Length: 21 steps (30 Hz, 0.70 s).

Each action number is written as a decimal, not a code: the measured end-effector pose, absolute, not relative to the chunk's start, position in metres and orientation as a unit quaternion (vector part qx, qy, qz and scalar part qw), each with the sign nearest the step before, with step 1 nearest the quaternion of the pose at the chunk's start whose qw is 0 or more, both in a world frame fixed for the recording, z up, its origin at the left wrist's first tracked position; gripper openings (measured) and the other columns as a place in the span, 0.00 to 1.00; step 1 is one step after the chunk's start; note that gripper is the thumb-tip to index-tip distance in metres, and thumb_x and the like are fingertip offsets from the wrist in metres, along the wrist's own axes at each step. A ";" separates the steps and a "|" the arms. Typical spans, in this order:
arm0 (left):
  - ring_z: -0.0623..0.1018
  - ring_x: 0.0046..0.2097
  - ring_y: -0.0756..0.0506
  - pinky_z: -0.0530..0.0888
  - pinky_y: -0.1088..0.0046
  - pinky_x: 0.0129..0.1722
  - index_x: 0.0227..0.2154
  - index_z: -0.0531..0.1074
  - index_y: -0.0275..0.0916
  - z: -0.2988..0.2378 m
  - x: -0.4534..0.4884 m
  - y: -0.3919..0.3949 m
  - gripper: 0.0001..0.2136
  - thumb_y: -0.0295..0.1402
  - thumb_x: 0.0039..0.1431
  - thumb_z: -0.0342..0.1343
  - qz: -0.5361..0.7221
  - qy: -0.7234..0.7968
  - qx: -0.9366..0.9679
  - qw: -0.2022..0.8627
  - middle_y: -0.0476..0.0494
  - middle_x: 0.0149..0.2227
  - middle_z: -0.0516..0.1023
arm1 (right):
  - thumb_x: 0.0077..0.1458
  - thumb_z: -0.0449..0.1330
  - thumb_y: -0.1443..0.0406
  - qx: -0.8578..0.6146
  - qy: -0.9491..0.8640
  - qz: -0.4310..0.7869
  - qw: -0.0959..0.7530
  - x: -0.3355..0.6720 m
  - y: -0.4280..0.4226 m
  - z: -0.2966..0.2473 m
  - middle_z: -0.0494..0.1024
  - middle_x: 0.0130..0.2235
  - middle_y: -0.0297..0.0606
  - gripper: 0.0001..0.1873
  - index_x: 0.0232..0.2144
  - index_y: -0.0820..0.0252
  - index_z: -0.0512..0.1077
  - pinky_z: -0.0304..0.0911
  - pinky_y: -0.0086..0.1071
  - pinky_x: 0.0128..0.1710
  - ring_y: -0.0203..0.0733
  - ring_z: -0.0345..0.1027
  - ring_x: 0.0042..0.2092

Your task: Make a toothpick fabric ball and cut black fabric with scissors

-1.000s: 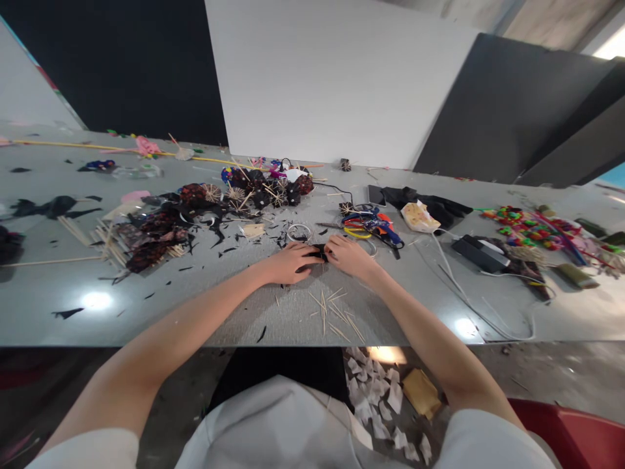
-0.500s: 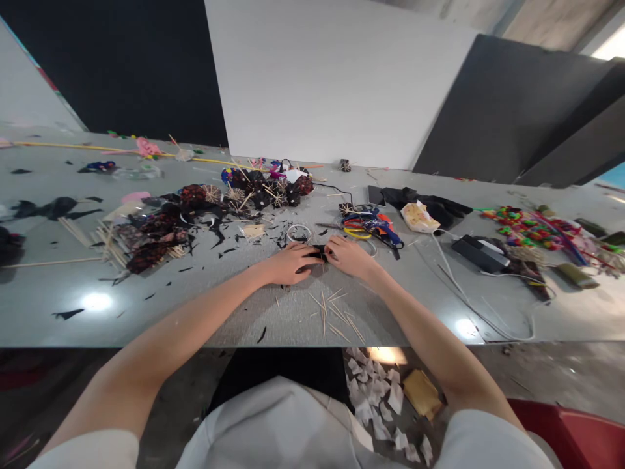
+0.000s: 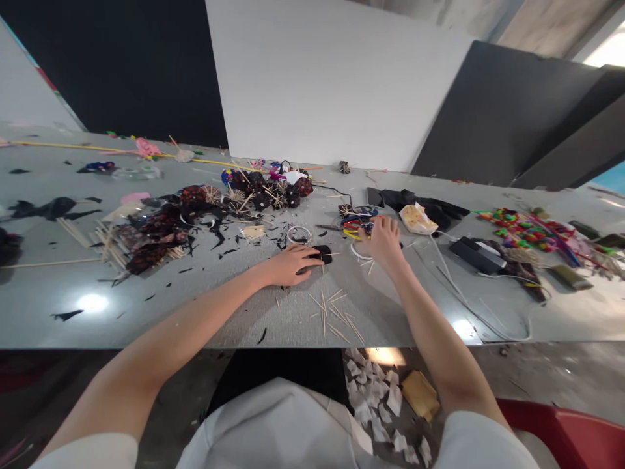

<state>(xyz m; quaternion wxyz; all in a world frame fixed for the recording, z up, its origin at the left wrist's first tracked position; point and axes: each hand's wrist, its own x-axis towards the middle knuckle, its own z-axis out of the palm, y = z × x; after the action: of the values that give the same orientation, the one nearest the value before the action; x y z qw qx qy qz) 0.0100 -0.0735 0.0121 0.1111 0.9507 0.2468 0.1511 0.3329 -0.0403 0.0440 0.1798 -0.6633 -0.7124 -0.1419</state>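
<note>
My left hand [image 3: 291, 264] lies on the grey table [image 3: 205, 306] with its fingers curled over a small black piece [image 3: 323, 253], pressing it down. My right hand [image 3: 382, 240] is stretched out farther back and to the right, its fingers apart over the blue and orange glue gun [image 3: 375, 223] and the coloured rings beside it. Whether it touches the gun I cannot tell. A thin white ring [image 3: 358, 250] lies just left of that hand. Loose toothpicks [image 3: 332, 311] lie between my forearms.
Small dark paper umbrellas [image 3: 263, 189] and black scraps [image 3: 161, 228] crowd the back left. A black power adapter [image 3: 476, 253] with white cable, a dark cloth [image 3: 430, 203] and bright trinkets [image 3: 522, 228] are to the right. White paper bits [image 3: 375, 397] litter the floor. A red chair [image 3: 561, 433] stands at bottom right.
My right hand has let go of the black piece and moved back and to the right, toward the glue gun. My left hand stays on the black piece.
</note>
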 end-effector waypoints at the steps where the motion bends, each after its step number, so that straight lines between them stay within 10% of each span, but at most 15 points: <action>1: 0.62 0.70 0.35 0.57 0.48 0.69 0.66 0.67 0.52 0.012 0.010 -0.073 0.22 0.38 0.72 0.47 0.151 0.246 0.951 0.110 0.44 0.71 0.63 | 0.69 0.52 0.51 -0.710 -0.674 -0.136 0.153 0.342 -0.038 0.041 0.67 0.57 0.64 0.28 0.56 0.72 0.64 0.56 0.54 0.57 0.65 0.56 0.60; 21: 0.63 0.70 0.36 0.58 0.51 0.69 0.66 0.67 0.51 0.011 0.010 -0.073 0.22 0.37 0.72 0.47 0.153 0.243 0.953 0.095 0.44 0.70 0.63 | 0.66 0.54 0.50 -0.753 -0.638 -0.122 0.110 0.378 -0.020 0.025 0.63 0.57 0.59 0.26 0.54 0.63 0.68 0.52 0.52 0.56 0.65 0.54 0.61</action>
<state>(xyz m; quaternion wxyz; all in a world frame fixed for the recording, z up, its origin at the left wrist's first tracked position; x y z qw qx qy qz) 0.0104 -0.0731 0.0106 0.0951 0.9530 0.2434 0.1531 0.3784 -0.0198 0.0251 0.1096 -0.7528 -0.6375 -0.1219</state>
